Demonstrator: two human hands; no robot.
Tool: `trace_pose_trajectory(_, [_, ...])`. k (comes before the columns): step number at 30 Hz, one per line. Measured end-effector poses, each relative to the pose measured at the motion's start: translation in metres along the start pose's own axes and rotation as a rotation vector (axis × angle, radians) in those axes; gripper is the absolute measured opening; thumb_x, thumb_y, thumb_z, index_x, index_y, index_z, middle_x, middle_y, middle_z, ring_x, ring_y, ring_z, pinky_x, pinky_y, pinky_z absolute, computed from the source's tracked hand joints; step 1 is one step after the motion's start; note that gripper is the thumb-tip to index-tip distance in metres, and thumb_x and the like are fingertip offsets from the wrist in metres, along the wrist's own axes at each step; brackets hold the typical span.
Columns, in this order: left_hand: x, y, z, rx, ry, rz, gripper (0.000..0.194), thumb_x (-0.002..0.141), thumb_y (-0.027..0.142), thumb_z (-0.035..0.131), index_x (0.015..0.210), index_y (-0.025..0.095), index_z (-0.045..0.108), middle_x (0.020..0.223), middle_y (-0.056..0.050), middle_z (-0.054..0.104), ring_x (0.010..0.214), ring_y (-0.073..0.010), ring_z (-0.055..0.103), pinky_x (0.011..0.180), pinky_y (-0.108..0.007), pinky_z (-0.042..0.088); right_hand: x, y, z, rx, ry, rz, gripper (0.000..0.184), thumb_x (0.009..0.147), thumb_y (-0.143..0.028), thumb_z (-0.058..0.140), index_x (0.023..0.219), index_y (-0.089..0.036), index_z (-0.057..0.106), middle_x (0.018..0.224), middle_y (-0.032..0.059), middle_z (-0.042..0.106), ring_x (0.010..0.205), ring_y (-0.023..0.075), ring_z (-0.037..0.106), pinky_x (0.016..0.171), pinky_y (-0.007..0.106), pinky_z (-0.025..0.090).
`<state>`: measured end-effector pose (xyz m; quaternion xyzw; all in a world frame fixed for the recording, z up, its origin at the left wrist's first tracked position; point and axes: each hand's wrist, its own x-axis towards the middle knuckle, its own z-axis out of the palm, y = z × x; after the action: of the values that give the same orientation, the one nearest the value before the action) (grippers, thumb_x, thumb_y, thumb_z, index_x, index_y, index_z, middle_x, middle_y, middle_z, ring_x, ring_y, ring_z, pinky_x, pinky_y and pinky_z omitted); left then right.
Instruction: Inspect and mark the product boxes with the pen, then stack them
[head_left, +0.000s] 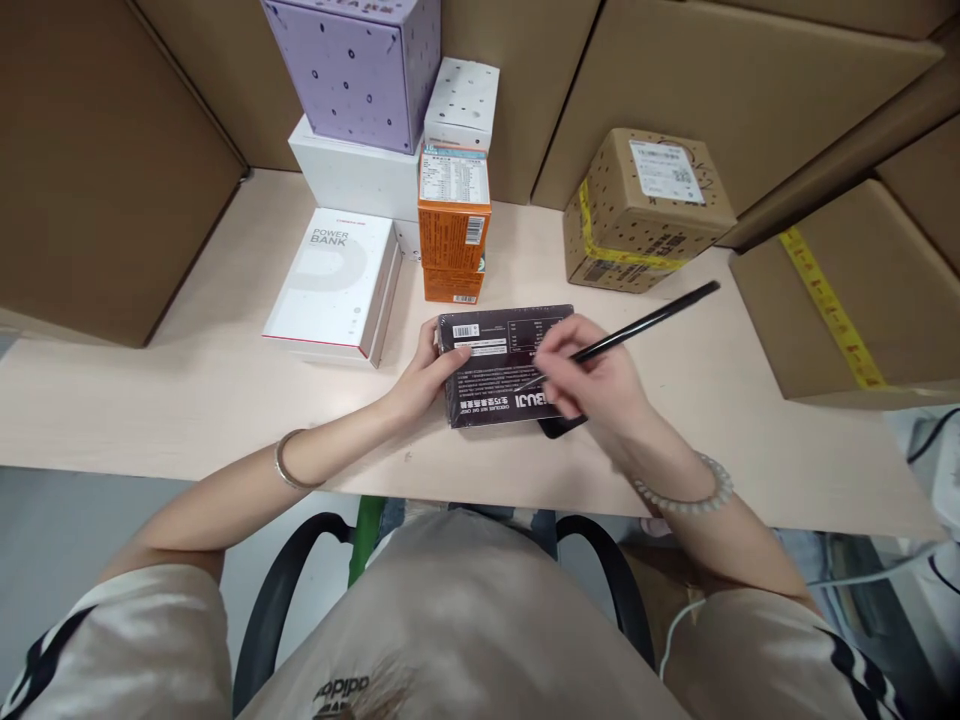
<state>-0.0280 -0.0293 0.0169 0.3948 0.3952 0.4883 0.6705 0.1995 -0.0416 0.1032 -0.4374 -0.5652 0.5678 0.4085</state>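
A dark brown printed box [495, 380] lies on the table in front of me, its lettering upside down to me. My left hand [435, 370] grips its left edge, thumb on the top face and fingers around the side. My right hand [592, 375] is closed round a slim black pen [649, 322], whose thin tip points down to the left over the box's lettering. Whether the tip touches the box I cannot tell. A black flat object [561, 428] sticks out from under the box's lower right edge; most of it is hidden.
A white power bank box [330, 285] stands on the left. Behind are orange boxes [454, 235], a small white box [463, 100] and a purple box [356, 80] on a larger white box [360, 175]. Yellow-taped cartons [637, 225] stand right; cardboard walls enclose the table [202, 400].
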Motion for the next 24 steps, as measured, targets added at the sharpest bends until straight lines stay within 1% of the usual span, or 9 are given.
trace_pose_trajectory(2, [0.000,0.000,-0.001,0.024,-0.001,0.024,0.061,0.087,0.052,0.087,0.133,0.032,0.053,0.136,-0.004,0.065,0.141,-0.0323,0.056,0.127,-0.056,0.042,0.000,0.002,0.016,-0.153,-0.056,-0.082,0.032,0.081,-0.041,0.090,0.085,-0.028,0.061,0.064,-0.0069,0.068,0.045,0.0108,0.055,0.042,0.025,0.038])
trace_pose_trajectory(3, [0.001,0.000,-0.001,0.032,-0.001,0.037,0.061,0.088,0.052,0.086,0.135,0.032,0.053,0.136,-0.004,0.065,0.142,-0.0322,0.056,0.128,-0.055,0.041,0.001,0.003,0.022,-0.232,-0.062,-0.142,0.029,0.081,-0.036,0.089,0.082,-0.027,0.061,0.066,-0.0058,0.069,0.052,0.0119,0.059,0.047,0.026,0.041])
trace_pose_trajectory(5, [0.002,0.001,-0.001,0.039,-0.007,0.054,0.062,0.089,0.052,0.084,0.138,0.032,0.051,0.137,-0.004,0.065,0.143,-0.0320,0.055,0.128,-0.054,0.041,0.004,0.007,0.029,-0.349,-0.045,-0.229,0.024,0.084,-0.033,0.084,0.077,-0.027,0.062,0.068,-0.0044,0.069,0.060,0.0133,0.060,0.055,0.028,0.043])
trace_pose_trajectory(6, [0.002,0.001,-0.002,0.042,-0.011,0.063,0.063,0.089,0.052,0.084,0.139,0.032,0.050,0.139,-0.005,0.064,0.144,-0.0319,0.055,0.127,-0.054,0.041,0.005,0.009,0.030,-0.375,-0.032,-0.242,0.024,0.087,-0.034,0.082,0.077,-0.027,0.062,0.068,-0.0041,0.069,0.061,0.0136,0.060,0.056,0.029,0.043])
trace_pose_trajectory(8, [0.003,0.000,-0.003,0.055,-0.027,0.085,0.062,0.090,0.053,0.083,0.138,0.032,0.051,0.143,-0.006,0.062,0.145,-0.0319,0.053,0.127,-0.052,0.040,0.007,0.012,0.029,-0.380,-0.022,-0.223,0.026,0.092,-0.039,0.078,0.076,-0.027,0.061,0.066,-0.0040,0.067,0.061,0.0143,0.058,0.058,0.030,0.042])
trace_pose_trajectory(11, [0.004,-0.002,-0.005,0.079,-0.045,0.111,0.057,0.093,0.052,0.081,0.137,0.032,0.051,0.148,-0.006,0.060,0.148,-0.0316,0.052,0.128,-0.051,0.039,0.006,0.014,0.026,-0.374,-0.032,-0.196,0.028,0.094,-0.043,0.076,0.077,-0.027,0.060,0.065,-0.0041,0.065,0.061,0.0154,0.057,0.059,0.032,0.042])
trace_pose_trajectory(18, [0.003,0.000,-0.006,0.106,-0.054,0.153,0.058,0.092,0.051,0.083,0.138,0.033,0.052,0.145,-0.005,0.062,0.145,-0.0312,0.053,0.128,-0.051,0.038,0.001,0.013,0.027,-0.398,-0.015,-0.214,0.024,0.094,-0.037,0.075,0.078,-0.027,0.060,0.069,-0.0046,0.068,0.062,0.0150,0.059,0.062,0.032,0.043])
trace_pose_trajectory(21, [0.002,0.002,-0.004,0.108,-0.057,0.152,0.061,0.092,0.053,0.083,0.140,0.032,0.050,0.143,-0.006,0.062,0.143,-0.0308,0.054,0.128,-0.051,0.039,0.000,0.013,0.027,-0.426,-0.003,-0.245,0.023,0.095,-0.035,0.075,0.078,-0.027,0.060,0.071,-0.0045,0.069,0.064,0.0151,0.061,0.065,0.033,0.046])
trace_pose_trajectory(24, [0.001,0.003,-0.003,0.114,-0.062,0.154,0.063,0.092,0.054,0.083,0.140,0.033,0.050,0.143,-0.006,0.062,0.142,-0.0312,0.055,0.126,-0.052,0.041,-0.003,0.017,0.027,-0.440,0.006,-0.269,0.025,0.096,-0.037,0.075,0.078,-0.028,0.061,0.071,-0.0040,0.070,0.065,0.0161,0.063,0.066,0.034,0.049])
